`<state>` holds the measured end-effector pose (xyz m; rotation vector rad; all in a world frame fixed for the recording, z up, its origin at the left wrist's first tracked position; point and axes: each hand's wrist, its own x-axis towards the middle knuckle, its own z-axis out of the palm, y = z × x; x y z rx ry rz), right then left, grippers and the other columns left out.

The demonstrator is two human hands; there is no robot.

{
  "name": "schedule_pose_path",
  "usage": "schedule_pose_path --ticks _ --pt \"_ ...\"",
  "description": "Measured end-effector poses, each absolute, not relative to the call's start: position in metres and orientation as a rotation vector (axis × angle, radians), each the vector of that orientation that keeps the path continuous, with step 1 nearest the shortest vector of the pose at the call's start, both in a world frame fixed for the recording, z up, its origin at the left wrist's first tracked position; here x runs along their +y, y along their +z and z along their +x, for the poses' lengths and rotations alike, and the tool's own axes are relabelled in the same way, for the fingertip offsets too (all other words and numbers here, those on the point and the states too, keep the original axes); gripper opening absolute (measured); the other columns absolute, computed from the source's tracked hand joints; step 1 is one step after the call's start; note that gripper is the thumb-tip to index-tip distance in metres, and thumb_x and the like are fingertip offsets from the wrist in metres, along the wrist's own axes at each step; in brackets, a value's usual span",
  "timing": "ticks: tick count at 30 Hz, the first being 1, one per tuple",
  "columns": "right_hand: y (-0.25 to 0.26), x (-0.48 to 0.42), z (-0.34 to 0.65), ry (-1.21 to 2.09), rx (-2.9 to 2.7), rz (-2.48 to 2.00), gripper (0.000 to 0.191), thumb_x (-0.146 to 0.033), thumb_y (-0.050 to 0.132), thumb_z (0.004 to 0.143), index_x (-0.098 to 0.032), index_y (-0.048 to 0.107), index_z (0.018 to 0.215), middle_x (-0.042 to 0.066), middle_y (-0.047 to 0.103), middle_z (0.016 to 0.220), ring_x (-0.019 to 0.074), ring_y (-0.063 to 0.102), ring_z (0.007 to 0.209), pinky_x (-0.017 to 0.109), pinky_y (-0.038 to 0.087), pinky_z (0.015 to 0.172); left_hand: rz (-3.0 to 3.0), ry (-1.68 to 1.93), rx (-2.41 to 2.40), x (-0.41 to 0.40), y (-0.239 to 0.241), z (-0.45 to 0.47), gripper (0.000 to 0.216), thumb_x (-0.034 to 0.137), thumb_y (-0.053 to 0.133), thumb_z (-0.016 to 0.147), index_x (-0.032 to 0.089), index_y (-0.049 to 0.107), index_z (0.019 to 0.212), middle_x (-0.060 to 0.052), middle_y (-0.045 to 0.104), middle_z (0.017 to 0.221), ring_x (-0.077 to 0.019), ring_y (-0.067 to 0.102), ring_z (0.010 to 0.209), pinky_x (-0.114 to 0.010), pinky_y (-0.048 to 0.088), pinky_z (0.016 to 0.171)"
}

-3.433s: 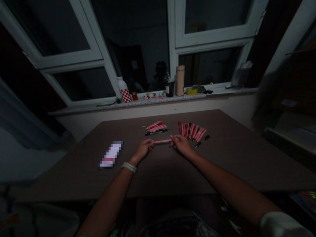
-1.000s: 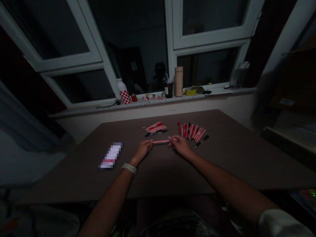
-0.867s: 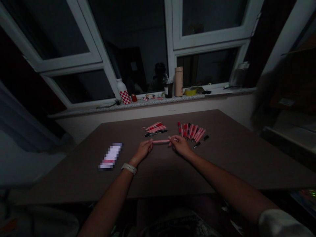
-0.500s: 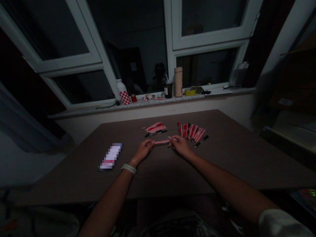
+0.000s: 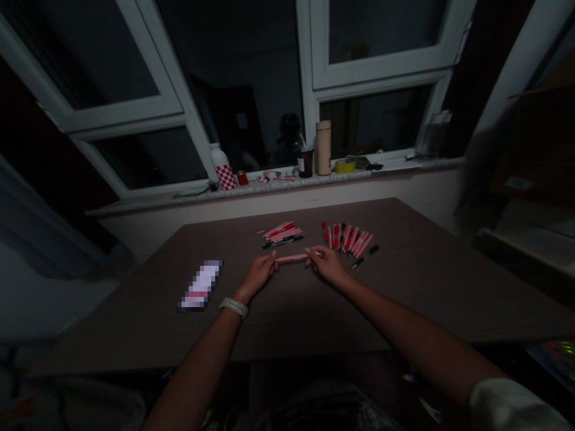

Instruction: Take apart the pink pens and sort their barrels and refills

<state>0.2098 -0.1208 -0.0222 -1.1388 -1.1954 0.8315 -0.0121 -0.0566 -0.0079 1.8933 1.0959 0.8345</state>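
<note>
spanning left fingers (image 5: 271,260) to right fingers (image 5: 317,250), pinched: pink pen (image 5: 291,258)

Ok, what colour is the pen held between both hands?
The pen is pink; it shows best in the head view.

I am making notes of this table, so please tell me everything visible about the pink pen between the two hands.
The pink pen is slim and straight, apparently plastic. It is held crosswise, nearly level, over the brown table, near one end by the left hand and near the other by the right hand. The hands hide parts of it; no marking is readable.
</note>
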Motion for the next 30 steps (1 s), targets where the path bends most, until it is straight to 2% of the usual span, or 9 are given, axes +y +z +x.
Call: schedule_pose_path --ticks 11,15,17,22,25,28,30 --pt "-0.0193 -0.1232 0.2117 0.794 -1.218 -1.172 0.047 -0.065 0.058 0.080 -0.018 0.061 0.071 0.002 0.065 0.059 0.0098 0.044 0.042 0.022 0.034 0.042 1.878 0.861 1.065 -0.0543 -0.0097 -0.0116 0.059 0.067 0.041 0.089 0.016 0.059 0.065 0.002 0.047 0.052 -0.0115 0.041 0.050 -0.024 0.030 0.051" --pt "-0.0207 -0.1219 0.2126 0.793 -1.208 -1.188 0.051 -0.068 0.058 0.079 -0.019 0.061 0.070 0.003 0.065 0.059 0.0102 0.044 0.042 0.022 0.035 0.042 1.820 0.883 0.971 -0.0561 -0.0083 -0.0090 0.046 0.062 0.057 0.083 0.017 0.061 0.084 -0.001 0.060 0.067 -0.0117 0.049 0.056 -0.023 0.034 0.052" --pt "-0.0224 -0.1208 0.2127 0.794 -1.198 -1.179 0.050 -0.068 0.059 0.078 -0.019 0.061 0.071 0.003 0.065 0.060 0.0104 0.045 0.043 0.022 0.035 0.042 1.816 0.879 0.959 -0.0572 -0.0080 -0.0087 0.043 0.060 0.063 0.079 0.017 0.060 0.087 0.000 0.060 0.068 -0.0118 0.050 0.057 -0.022 0.035 0.053" --pt "-0.0231 -0.1211 0.2124 0.817 -1.209 -1.159 0.048 -0.066 0.060 0.078 -0.018 0.062 0.074 0.002 0.065 0.060 0.0103 0.045 0.043 0.022 0.034 0.042 1.933 0.830 1.033 -0.0592 -0.0056 -0.0100 0.051 0.064 0.048 0.088 0.016 0.062 0.075 0.002 0.050 0.056 -0.0120 0.044 0.053 -0.024 0.033 0.053" --pt "-0.0208 -0.1228 0.2125 0.810 -1.214 -1.177 0.048 -0.066 0.059 0.079 -0.018 0.062 0.073 0.002 0.065 0.059 0.0104 0.045 0.042 0.022 0.033 0.042 1.943 0.826 1.058 -0.0595 -0.0044 -0.0094 0.060 0.066 0.040 0.091 0.016 0.063 0.068 0.000 0.052 0.055 -0.0130 0.046 0.054 -0.025 0.035 0.055" --pt "-0.0192 -0.1236 0.2129 0.790 -1.220 -1.190 0.049 -0.067 0.058 0.078 -0.019 0.061 0.071 0.002 0.064 0.058 0.0106 0.045 0.042 0.023 0.033 0.042 1.897 0.855 1.005 -0.0596 -0.0045 -0.0083 0.054 0.068 0.049 0.085 0.016 0.063 0.076 -0.002 0.058 0.062 -0.0138 0.049 0.057 -0.024 0.037 0.055" --pt "-0.0192 -0.1233 0.2129 0.785 -1.215 -1.187 0.049 -0.067 0.059 0.078 -0.019 0.061 0.071 0.002 0.065 0.058 0.0107 0.046 0.042 0.023 0.033 0.042 1.888 0.858 1.000 -0.0596 -0.0047 -0.0083 0.051 0.067 0.056 0.081 0.016 0.063 0.081 0.000 0.057 0.062 -0.0133 0.048 0.056 -0.024 0.035 0.054"
